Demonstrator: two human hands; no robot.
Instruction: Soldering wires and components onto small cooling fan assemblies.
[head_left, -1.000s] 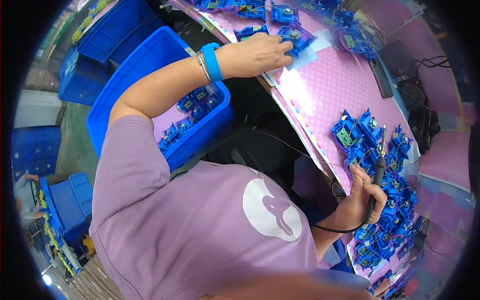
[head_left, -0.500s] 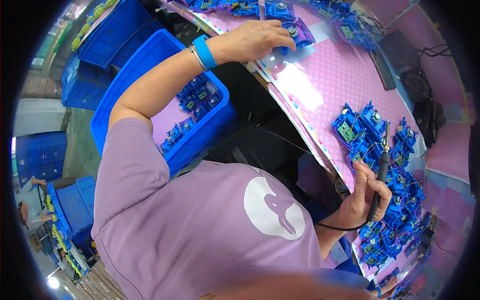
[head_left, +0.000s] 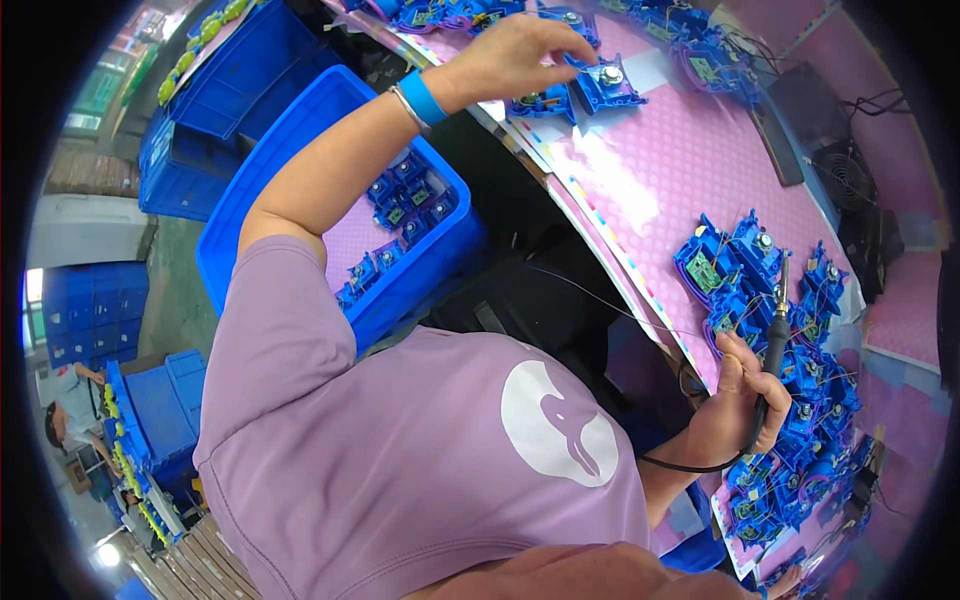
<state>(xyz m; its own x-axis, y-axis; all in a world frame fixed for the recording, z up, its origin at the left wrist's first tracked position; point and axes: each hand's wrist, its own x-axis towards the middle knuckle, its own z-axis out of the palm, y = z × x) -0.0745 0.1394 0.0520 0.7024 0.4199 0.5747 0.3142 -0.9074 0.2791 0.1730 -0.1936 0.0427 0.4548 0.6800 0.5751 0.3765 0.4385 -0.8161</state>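
Note:
My right hand (head_left: 745, 400) is closed round a soldering iron (head_left: 776, 340) with a black handle, its metal tip pointing up. Between its thumb and forefinger a thin solder wire (head_left: 620, 305) runs off to the left. Up at the table's far part, my left hand (head_left: 520, 60), wearing a blue wristband, pinches the edge of a blue plastic housing (head_left: 610, 85) with a round silver part in it. Another blue housing (head_left: 540, 102) lies just beneath that hand, partly covered. Several wired housings (head_left: 740, 260) with green circuit boards crowd the table beside the iron.
A blue bin (head_left: 215, 240) on the left holds several similar housings on a pink sheet. More blue housings (head_left: 430, 15) line the table's far edge. A black fan (head_left: 842, 172) stands at the right. Stacked blue crates (head_left: 180, 160) and other people are farther left.
My left hand has moved up a little, baring the housing beneath it. Its fingers are now at the near edge of the other housing. My right hand keeps the iron and solder wire.

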